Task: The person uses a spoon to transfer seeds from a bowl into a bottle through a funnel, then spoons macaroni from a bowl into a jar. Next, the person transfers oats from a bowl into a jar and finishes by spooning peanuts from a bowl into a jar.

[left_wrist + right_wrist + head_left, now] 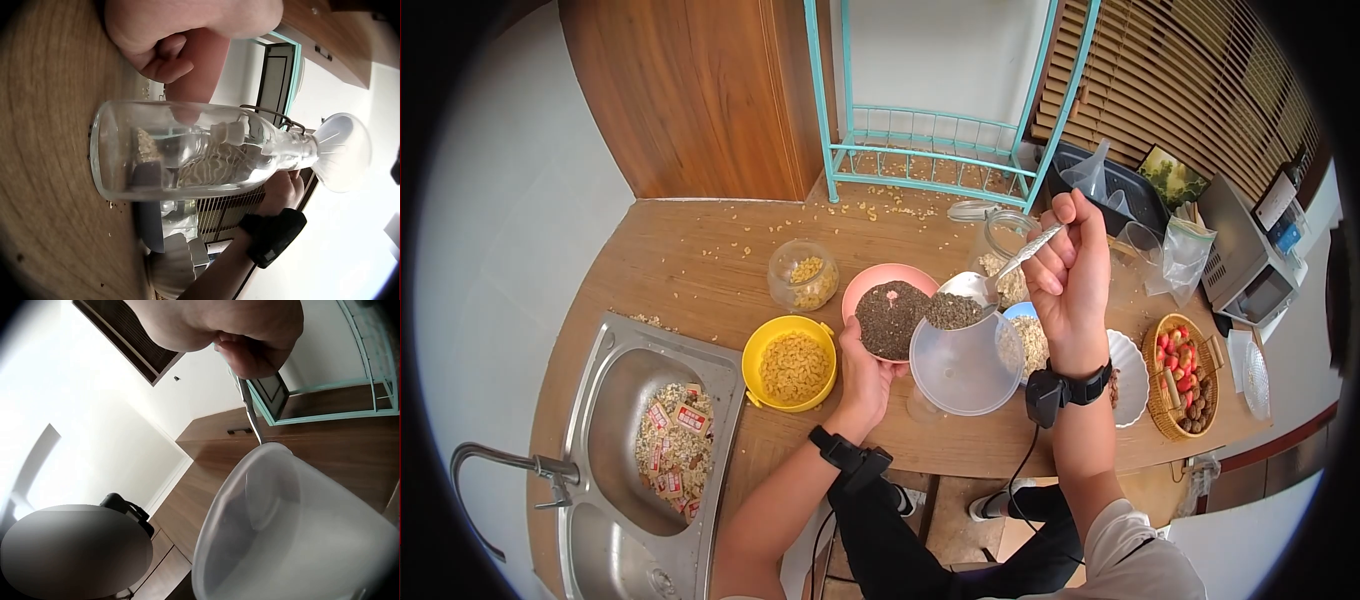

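My left hand (866, 380) (194, 15) grips the edge of a pink bowl (910, 275) (203, 65) of dark grains, thumb on the near rim. Pinched by its handle in my right hand (1075, 265) (225, 325), a metal spoon (972, 287) (251, 412) carries similar grains at the left rim of a translucent funnel (965, 375) (300, 531), beside the bowl. In the left wrist view, the funnel (344, 150) sits in the neck of an upright clear glass bottle (187, 169). The spoon's tip is hidden in the right wrist view.
A yellow bowl of pasta (792, 368) and a glass jar (803, 275) stand left, by the sink (725, 375). Behind the funnel are an open jar (1010, 232) and a blue bowl of oats (1030, 345). Rightward are a white dish (1130, 378) and a basket (1172, 422).
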Tool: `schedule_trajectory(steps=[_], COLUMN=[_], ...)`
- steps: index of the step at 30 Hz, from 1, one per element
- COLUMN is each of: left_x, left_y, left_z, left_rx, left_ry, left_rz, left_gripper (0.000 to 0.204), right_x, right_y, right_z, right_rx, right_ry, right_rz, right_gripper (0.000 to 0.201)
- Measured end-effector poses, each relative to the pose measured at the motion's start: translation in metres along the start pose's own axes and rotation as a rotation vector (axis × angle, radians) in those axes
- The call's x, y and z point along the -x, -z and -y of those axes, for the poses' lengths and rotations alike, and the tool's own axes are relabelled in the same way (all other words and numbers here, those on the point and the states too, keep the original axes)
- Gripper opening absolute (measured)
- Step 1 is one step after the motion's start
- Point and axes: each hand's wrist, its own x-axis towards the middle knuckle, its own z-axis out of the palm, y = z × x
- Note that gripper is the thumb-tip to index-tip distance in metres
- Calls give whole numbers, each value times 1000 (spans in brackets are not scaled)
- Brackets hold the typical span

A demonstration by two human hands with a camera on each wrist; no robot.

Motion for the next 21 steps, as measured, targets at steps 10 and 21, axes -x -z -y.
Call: schedule_trajectory(steps=[10,21], left_x=[-6,-6], left_y=[11,10], left_z=[5,5], left_rx=[-20,103], left_ry=[0,-17], left_rz=[38,33], left_gripper=[56,52], right_x=[2,12], right_y=[-2,-15], right_z=[7,12], right_rx=[137,242], right_ry=[43,44], right_rz=[-32,3], right_gripper=[32,35])
